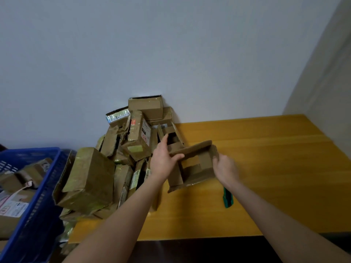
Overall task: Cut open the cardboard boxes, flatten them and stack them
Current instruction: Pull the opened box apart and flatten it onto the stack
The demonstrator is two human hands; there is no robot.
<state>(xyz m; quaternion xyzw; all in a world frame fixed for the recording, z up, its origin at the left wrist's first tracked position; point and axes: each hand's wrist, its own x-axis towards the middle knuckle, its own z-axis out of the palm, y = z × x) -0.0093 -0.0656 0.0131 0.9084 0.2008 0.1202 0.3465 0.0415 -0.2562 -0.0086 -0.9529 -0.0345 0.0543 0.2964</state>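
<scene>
Left hand [163, 160] and right hand [226, 169] grip opposite walls of an open brown cardboard box [198, 165] over the yellow wooden worktop [275, 168], beside heaped taped cardboard boxes [121, 149]; a blue plastic crate [48, 179] holds labelled parcels [17, 202].

The open box [193, 164] at centre and the heap of boxes [133, 141] to its left are shown in matt, creased brown cardboard, banded with glossy tape [117, 116]. A smooth wood-grain table [275, 168] and a blue plastic crate [38, 196], lower left, are seen.

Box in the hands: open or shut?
Open. The box has its mouth toward the camera and its inside walls show. The left hand and right hand grip opposite sides.
</scene>
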